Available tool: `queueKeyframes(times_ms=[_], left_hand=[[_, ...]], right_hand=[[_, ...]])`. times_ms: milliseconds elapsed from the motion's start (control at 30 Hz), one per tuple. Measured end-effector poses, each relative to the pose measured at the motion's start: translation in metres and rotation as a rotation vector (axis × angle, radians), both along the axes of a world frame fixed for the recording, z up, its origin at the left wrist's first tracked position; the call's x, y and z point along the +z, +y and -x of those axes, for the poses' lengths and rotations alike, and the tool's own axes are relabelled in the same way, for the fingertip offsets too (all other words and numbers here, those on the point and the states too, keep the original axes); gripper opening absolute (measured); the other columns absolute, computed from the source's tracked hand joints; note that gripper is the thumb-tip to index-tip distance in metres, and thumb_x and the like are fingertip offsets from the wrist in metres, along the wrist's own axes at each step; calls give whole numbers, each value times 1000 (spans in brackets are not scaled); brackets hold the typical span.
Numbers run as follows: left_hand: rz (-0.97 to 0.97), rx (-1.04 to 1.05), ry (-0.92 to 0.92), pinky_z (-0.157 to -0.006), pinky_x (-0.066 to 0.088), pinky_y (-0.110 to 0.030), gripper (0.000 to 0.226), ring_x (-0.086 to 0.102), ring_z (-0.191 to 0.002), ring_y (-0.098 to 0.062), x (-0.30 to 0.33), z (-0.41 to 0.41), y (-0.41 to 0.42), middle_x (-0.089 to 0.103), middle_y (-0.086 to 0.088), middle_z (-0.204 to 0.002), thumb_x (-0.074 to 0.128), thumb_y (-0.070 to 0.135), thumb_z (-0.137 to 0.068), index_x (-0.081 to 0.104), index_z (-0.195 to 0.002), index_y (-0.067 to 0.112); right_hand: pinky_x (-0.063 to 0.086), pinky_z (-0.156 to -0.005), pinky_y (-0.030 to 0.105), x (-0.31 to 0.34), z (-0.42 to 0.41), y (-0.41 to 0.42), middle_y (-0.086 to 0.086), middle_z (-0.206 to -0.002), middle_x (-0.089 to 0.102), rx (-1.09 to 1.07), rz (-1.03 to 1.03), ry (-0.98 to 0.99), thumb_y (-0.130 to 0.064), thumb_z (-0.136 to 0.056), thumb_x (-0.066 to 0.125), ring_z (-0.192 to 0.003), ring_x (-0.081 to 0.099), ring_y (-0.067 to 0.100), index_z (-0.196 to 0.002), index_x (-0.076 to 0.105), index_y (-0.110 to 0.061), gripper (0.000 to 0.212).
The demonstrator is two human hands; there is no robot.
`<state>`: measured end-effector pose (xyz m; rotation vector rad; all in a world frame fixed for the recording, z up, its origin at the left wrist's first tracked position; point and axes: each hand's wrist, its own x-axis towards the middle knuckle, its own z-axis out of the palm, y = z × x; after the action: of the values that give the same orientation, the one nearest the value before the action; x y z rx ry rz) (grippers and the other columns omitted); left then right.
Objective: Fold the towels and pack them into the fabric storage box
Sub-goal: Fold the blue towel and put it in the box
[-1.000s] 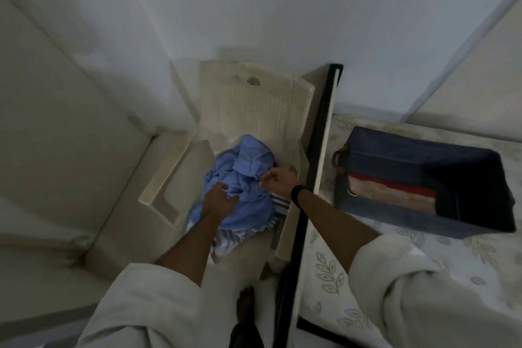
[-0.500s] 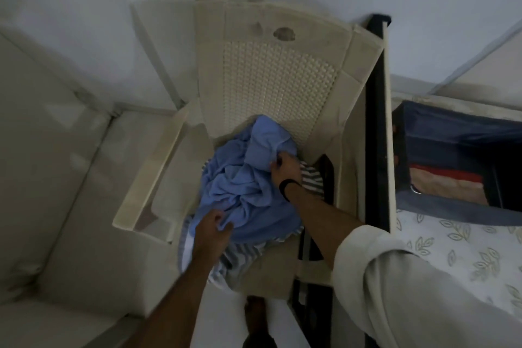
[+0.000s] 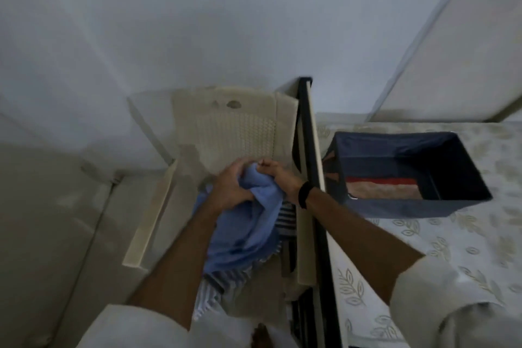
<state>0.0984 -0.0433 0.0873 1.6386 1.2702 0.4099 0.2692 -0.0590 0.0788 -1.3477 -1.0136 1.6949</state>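
A home bedroom — leaf-print bedsheet [image 3: 423,248] on a bed, plastic chair [image 3: 226,127] beside it.

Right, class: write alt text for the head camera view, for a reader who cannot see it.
Seen from above, a person's left hand and right hand grip a crumpled blue towel over a cream plastic chair, with a striped towel beneath. To the right, a dark blue fabric storage box on a leaf-print bed already holds a folded red and pale towel.
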Motion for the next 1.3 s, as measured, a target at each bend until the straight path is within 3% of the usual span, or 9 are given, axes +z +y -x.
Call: queueKeyframes(times_ms=[133,267,333,467,700,867,1000,1167,1300], left_hand=[[-1,-155,119,-74,46,-31,51,58,-98,-22,105,-47,-17,60,-9,-101,84,20,-70,63,-111,-3],[-49,-215,139,-77,52,-36,55,64,-93,-20,220,-90,-79,68,-3,-98,91,32,-62,68,-105,7],[-102,-160,70,-78,54,-38,56,66,-92,-19,262,-107,-106,71,2,-95,92,40,-52,71,-96,12],[-21,-114,-225,-90,56,-38,66,70,-97,-29,321,-150,-150,74,-13,-104,92,37,-44,75,-99,4],[-68,-93,-471,-94,53,-31,35,69,-102,-24,389,-259,-206,74,-10,-106,73,27,-82,71,-106,2],[-171,-152,-363,-81,56,-25,27,71,-89,-16,400,-313,-212,76,-4,-95,79,28,-79,73,-96,7],[-174,-195,-358,-76,54,-25,27,69,-85,-18,378,-357,-201,75,-7,-93,79,21,-79,73,-97,1],[-241,-239,-238,-56,43,-22,24,53,-60,-11,342,-400,-183,56,-4,-68,81,17,-75,60,-73,6],[-320,-266,-190,-43,29,-18,48,33,-45,-6,309,-427,-167,35,2,-56,78,14,-77,35,-58,19]], right_hand=[[44,-64,25,115,-48,-23,-1,-67,50,135,-155,-82,-12,-100,51,-60,49,11,-73,47,-15,28],[51,-71,37,244,-119,-75,8,-73,60,229,-366,-245,-21,-100,54,-68,57,21,-80,55,-6,26],[51,-86,46,302,-162,-106,15,-89,64,193,-462,-293,-19,-99,55,-84,60,27,-88,62,-4,19],[49,-84,29,377,-246,-175,-1,-85,69,17,-596,-338,-13,-98,54,-83,62,13,-84,66,-15,19],[45,-70,25,433,-359,-255,0,-78,57,-349,-819,-510,-25,-101,52,-73,51,11,-82,57,-18,21],[39,-71,27,440,-420,-281,-4,-80,55,-523,-899,-835,-21,-101,50,-72,48,8,-81,56,-16,21],[37,-69,22,398,-447,-304,-10,-76,51,-571,-751,-586,-22,-102,49,-72,44,4,-77,52,-24,25],[47,-75,19,333,-482,-334,-6,-81,63,-400,-530,-746,-19,-96,62,-78,58,2,-76,59,-18,20],[43,-59,26,264,-513,-359,7,-71,63,-218,-192,-1150,-62,-76,72,-60,51,6,-80,65,-6,57]])
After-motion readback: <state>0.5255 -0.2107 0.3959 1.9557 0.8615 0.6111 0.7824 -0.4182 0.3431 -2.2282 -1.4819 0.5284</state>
